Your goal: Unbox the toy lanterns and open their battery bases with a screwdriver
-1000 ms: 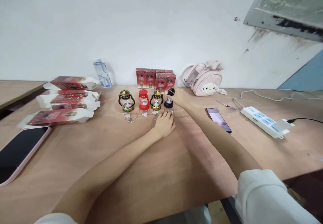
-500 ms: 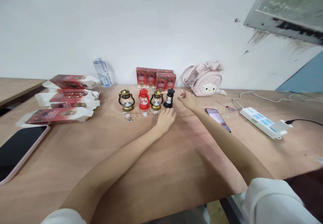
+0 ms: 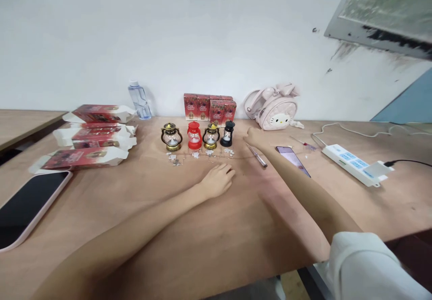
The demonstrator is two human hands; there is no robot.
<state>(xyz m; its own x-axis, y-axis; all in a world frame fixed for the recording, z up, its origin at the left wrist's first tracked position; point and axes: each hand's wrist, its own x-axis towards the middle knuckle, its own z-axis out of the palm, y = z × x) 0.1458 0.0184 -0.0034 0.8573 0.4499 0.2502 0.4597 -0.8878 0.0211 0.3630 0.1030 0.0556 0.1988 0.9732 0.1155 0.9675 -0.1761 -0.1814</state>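
Near the middle of the table, my left hand [image 3: 218,180] rests with loosely bent fingers, holding nothing visible. My right hand [image 3: 254,138] is low over the table, right of the lanterns, its fingers loose and partly hidden. A slim screwdriver-like tool [image 3: 259,158] with a thin shaft lies below those fingertips; I cannot tell whether they touch it. The upright mini lanterns stand in a row: a bronze one [image 3: 172,138], a red one [image 3: 194,137], another bronze one [image 3: 211,137] and a black one [image 3: 227,134]. Small silvery pieces [image 3: 176,159] lie in little groups before them.
Red boxes [image 3: 216,108] stand against the wall; opened red cartons [image 3: 84,157] lie left, near a bottle [image 3: 140,102] and a large phone [image 3: 33,205]. At right are a pink bag [image 3: 278,113], a smaller phone [image 3: 292,159], a red-handled tool [image 3: 308,147] and a power strip [image 3: 351,164].
My left hand has drawn back from the black lantern toward me. My right hand has lowered and shifted slightly right. The slim tool below it now shows; the silvery pieces by the black lantern are uncovered.
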